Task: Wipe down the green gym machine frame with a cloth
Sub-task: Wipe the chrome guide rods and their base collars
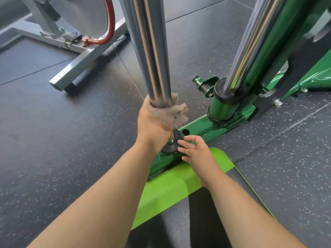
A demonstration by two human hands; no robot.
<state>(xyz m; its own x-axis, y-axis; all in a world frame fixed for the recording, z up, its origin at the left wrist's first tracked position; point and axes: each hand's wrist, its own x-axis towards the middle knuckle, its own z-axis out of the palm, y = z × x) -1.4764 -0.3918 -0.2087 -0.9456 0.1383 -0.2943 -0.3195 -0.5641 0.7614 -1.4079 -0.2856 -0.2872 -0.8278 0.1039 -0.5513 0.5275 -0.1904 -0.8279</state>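
The left hand [152, 124] grips the cloth [174, 113] around the chrome rod [154, 68]; keep it wrapped snugly. The right hand [195, 149], fingers loosely spread, steadies the rubber collar [172, 145].

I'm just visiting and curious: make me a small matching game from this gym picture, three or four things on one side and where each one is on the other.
Things:
1. cloth
2. right hand
3. red hose
4. lime-green pad

Places:
A. top left, beside the grey machine
B. wrapped round the chrome pole, gripped by the left hand
C. bottom centre, under the forearms
D. open, by the black collar at the pole's foot

Pairs: 1-B, 2-D, 3-A, 4-C
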